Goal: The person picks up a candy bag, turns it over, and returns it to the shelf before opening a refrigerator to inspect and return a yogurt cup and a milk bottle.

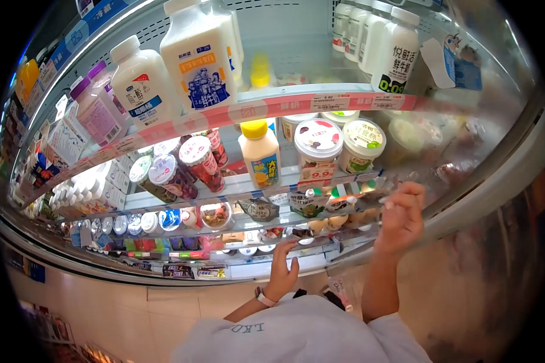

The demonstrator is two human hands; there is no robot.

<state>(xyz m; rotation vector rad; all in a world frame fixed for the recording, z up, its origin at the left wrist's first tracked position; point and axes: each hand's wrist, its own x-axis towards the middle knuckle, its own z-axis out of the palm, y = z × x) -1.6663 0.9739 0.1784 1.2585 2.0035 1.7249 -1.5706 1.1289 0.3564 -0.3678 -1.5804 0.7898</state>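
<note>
My left hand, with a watch on its wrist, is raised in front of the lower shelves. Its fingers are stretched, the thumb stands apart, and nothing shows in it. My right hand is higher, with curled fingers, by the left side of a hazy, see-through panel. Whether those fingers grip the panel's edge or something small is not visible. Behind the hands, two tubs, one with a red-berry lid and one with a green-and-white lid, stand beside a yellow-capped bottle.
A refrigerated display holds milk bottles on its top shelf and several fruit cups below. Price tags line the pink shelf edge. A pale frame curves along the right side. Tiled floor lies below the cabinet.
</note>
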